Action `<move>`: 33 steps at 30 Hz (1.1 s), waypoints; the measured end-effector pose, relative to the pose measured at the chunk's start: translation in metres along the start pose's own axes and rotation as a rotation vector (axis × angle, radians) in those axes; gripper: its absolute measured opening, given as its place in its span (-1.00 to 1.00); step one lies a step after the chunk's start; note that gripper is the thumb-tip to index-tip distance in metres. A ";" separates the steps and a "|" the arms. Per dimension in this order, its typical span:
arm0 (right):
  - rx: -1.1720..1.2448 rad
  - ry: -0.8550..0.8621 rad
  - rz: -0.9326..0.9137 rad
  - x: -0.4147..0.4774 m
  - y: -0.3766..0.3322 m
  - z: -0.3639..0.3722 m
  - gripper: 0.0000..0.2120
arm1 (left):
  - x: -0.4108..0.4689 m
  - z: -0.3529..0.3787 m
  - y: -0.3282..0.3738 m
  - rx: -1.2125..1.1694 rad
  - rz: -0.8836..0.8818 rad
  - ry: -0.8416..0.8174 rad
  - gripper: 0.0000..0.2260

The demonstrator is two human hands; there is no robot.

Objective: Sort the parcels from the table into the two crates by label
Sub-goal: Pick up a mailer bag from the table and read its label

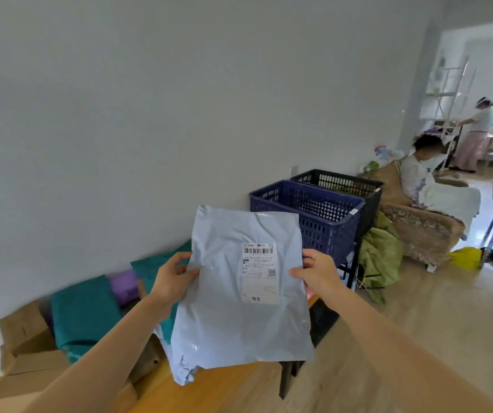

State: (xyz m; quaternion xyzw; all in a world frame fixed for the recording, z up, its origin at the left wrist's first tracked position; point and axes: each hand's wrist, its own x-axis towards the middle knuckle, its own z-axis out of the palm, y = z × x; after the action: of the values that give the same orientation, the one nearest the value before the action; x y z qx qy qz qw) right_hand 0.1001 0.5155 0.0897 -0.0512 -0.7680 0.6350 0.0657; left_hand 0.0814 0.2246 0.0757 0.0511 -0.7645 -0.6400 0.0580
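I hold a pale grey plastic mailer parcel (233, 311) up in front of me, its white shipping label (259, 272) facing me. My left hand (170, 280) pinches its left edge, thumb on the front. My right hand (318, 271) grips its right edge beside the label. Behind the parcel stand two plastic crates side by side: a blue crate (328, 216) nearer and a black crate (358, 186) further back. The wooden table (224, 391) lies below, with teal mailers (85, 314), a purple mailer (124, 283) and cardboard boxes (24, 332) along its left side.
A green sack (380, 257) leans against the crate stand. A patterned sofa (427, 234) with a seated person (418, 171) is at the right. Another person (474, 135) stands far back near a shelf. A white wall runs along the left.
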 end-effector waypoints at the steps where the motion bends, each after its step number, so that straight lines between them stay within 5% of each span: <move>1: 0.003 0.007 0.007 0.003 0.004 -0.012 -0.64 | 0.003 0.013 0.003 0.012 0.001 -0.015 -0.81; 20: 0.009 0.108 0.033 0.115 0.063 -0.205 -0.57 | 0.065 0.247 0.053 0.104 -0.035 -0.158 -0.75; 33: -0.057 0.124 0.012 0.279 0.077 -0.301 -0.48 | 0.199 0.391 0.070 0.082 -0.039 -0.186 -0.79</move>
State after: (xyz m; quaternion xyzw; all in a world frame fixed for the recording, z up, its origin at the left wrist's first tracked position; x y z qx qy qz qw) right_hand -0.1255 0.8665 0.0801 -0.0972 -0.7797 0.6090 0.1079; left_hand -0.1759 0.5870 0.0813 0.0087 -0.7910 -0.6112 -0.0277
